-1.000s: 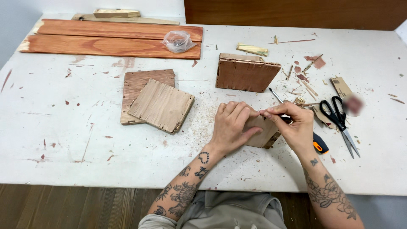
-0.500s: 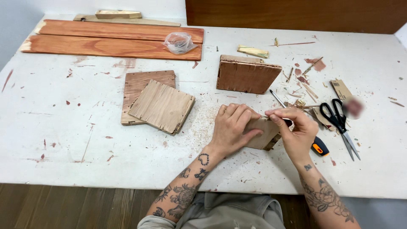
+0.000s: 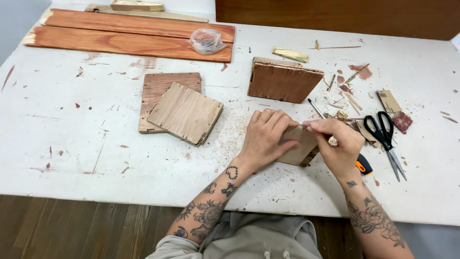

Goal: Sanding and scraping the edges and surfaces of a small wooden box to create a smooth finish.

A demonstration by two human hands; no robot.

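My left hand (image 3: 265,137) lies flat on a small light wooden panel (image 3: 298,148), pressing it onto the white table (image 3: 96,158). My right hand (image 3: 338,144) is closed at the panel's right edge, pinching a thin stick-like piece against its top edge. An orange and black handle (image 3: 363,166) pokes out from under my right wrist. Most of the panel is hidden under both hands.
Two stacked wooden squares (image 3: 179,108) lie to the left and a brown wooden block (image 3: 283,80) sits behind my hands. Black scissors (image 3: 384,136) and wood scraps are to the right. Two long reddish boards (image 3: 129,36) with a crumpled plastic bag (image 3: 206,41) lie at the back.
My right hand has shifted slightly along the panel's top edge. The left hand stays pressed on the panel.
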